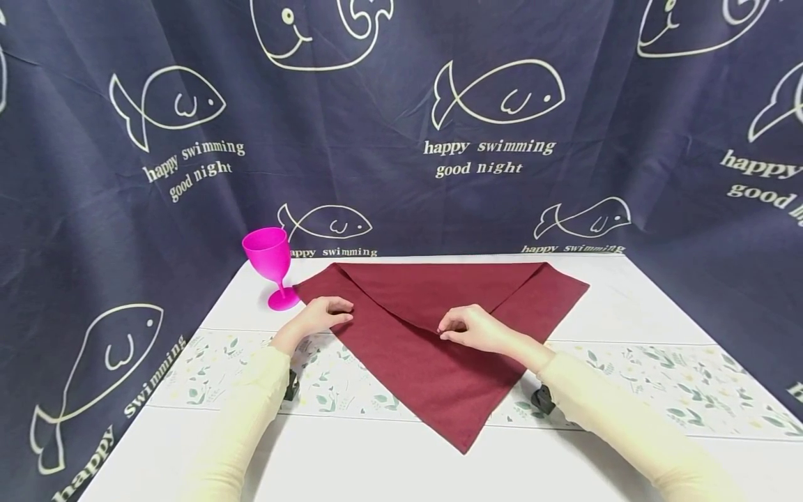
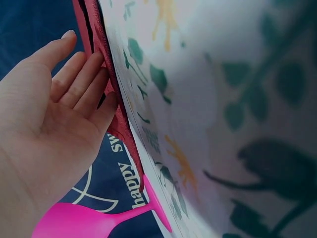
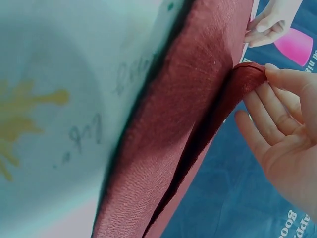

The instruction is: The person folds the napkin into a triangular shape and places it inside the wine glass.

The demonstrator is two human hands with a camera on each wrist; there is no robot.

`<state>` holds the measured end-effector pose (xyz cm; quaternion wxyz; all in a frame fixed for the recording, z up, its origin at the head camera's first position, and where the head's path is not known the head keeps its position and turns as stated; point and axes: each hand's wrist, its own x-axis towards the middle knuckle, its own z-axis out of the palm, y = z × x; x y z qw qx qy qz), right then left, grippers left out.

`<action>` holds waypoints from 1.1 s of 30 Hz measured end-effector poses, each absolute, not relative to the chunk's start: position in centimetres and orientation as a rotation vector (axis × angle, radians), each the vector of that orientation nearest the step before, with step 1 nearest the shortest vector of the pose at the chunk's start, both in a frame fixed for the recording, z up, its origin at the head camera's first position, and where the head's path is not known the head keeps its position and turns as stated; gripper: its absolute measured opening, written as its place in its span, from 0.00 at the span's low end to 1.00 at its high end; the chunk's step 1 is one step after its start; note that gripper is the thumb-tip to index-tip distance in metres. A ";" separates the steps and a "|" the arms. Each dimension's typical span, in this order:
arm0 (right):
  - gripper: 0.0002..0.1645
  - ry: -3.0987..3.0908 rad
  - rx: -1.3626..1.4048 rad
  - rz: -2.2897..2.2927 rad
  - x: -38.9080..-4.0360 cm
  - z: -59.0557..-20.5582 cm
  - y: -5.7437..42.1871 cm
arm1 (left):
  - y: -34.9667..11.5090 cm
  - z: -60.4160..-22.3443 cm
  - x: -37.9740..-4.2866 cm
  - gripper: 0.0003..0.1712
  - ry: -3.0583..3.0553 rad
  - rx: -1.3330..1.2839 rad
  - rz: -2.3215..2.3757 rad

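Observation:
A dark red cloth napkin point(image 1: 433, 369) lies on the table with its far part folded over toward the person and one corner pointing at the near edge. My right hand point(image 1: 479, 329) pinches the tip of the folded flap point(image 3: 247, 79) between thumb and fingers, lifted a little off the layer below. At the napkin's left edge rests my left hand point(image 1: 318, 315); in the left wrist view its fingers point(image 2: 81, 87) are loosely bent and touch the cloth, gripping nothing. A pink plastic goblet point(image 1: 271, 261) stands upright just beyond the left hand, its foot beside the napkin's left corner.
The white table point(image 1: 351, 453) carries a floral printed band point(image 1: 665, 383) across its middle. Behind and at both sides hangs a dark blue curtain point(image 1: 389, 174) with fish drawings. Black wrist straps point(image 1: 542, 399) sit under both forearms.

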<state>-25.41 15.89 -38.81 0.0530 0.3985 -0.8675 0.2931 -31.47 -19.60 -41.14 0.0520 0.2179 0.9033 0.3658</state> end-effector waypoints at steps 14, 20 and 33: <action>0.03 -2.612 1.276 0.884 -24.6 -39.1 15.8 | -19.6 -41.1 -31.5 0.18 2.760 0.658 1.091; 0.03 -2.632 1.299 0.897 -24.1 -39.1 15.8 | -19.6 -41.2 -31.6 0.18 2.763 0.660 1.077; 0.05 -2.664 1.340 0.897 -23.4 -39.1 15.8 | -19.6 -41.0 -31.4 0.18 2.759 0.637 1.084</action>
